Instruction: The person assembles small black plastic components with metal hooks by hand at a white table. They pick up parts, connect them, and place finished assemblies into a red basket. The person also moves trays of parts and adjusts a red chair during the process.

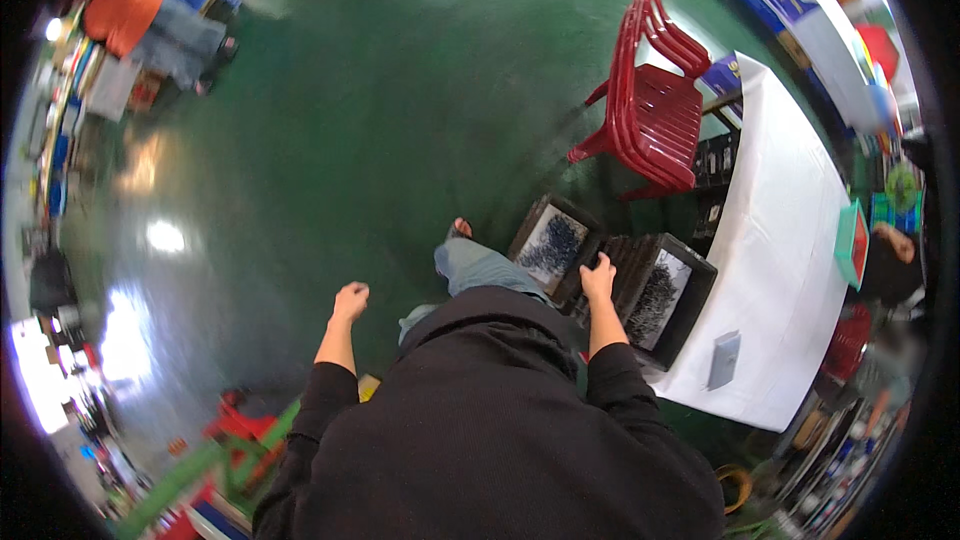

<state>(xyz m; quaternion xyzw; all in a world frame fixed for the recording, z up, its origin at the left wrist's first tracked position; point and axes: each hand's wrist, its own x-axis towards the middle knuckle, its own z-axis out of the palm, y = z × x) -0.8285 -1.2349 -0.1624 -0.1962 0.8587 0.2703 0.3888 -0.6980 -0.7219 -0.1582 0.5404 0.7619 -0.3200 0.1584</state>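
My left hand (pixel 350 301) hangs out over the green floor at my left side. Its fingers are curled in, and nothing shows in them. My right hand (pixel 598 280) is at the dark edges between two black bins, with its thumb and fingers bent around something dark that I cannot make out. Beside that hand, the left bin (pixel 528 223) holds many small dark pieces (pixel 556 246) on a white lining. To its right, another bin (pixel 706 278) holds a similar heap of small dark pieces (pixel 655 302) and stands against the white-covered table.
Stacked dark red plastic chairs (pixel 655 105) stand ahead on the right. The white-covered table (pixel 775 240) carries a green-and-red tray (pixel 852 245); a person's arm (pixel 895 240) shows beyond it. Another person in orange (pixel 122 18) bends at far left. Green and red frames (pixel 225 460) lie behind my left side.
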